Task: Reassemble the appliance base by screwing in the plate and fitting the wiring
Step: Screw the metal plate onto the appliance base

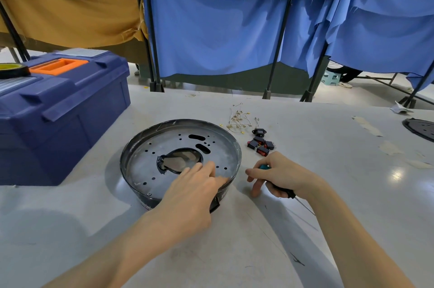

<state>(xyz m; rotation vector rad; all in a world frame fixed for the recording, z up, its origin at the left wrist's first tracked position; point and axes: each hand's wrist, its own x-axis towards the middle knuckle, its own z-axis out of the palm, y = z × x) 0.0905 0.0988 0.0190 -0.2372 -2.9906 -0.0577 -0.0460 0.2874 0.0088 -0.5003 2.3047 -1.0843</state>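
Observation:
The round black appliance base (131, 153) lies on the grey table with a perforated metal plate (150, 158) inside it, a large opening at its centre. One screw (148, 194) sits at the plate's near edge. My left hand (190, 193) reaches over the near right rim, fingers laid on the plate. My right hand (281, 176) rests on the table just right of the base and grips a screwdriver (285, 191) with a teal and black handle, its shaft pointing back toward me. Loose wires with brass terminals (238, 119) and red and black rocker switches (260, 143) lie behind my right hand.
A blue toolbox (63, 109) with an orange handle stands at the left, a tape roll (13, 70) on its lid. A black perforated disc (420, 129) lies at the right table edge. Blue and tan curtains on black stands close off the back.

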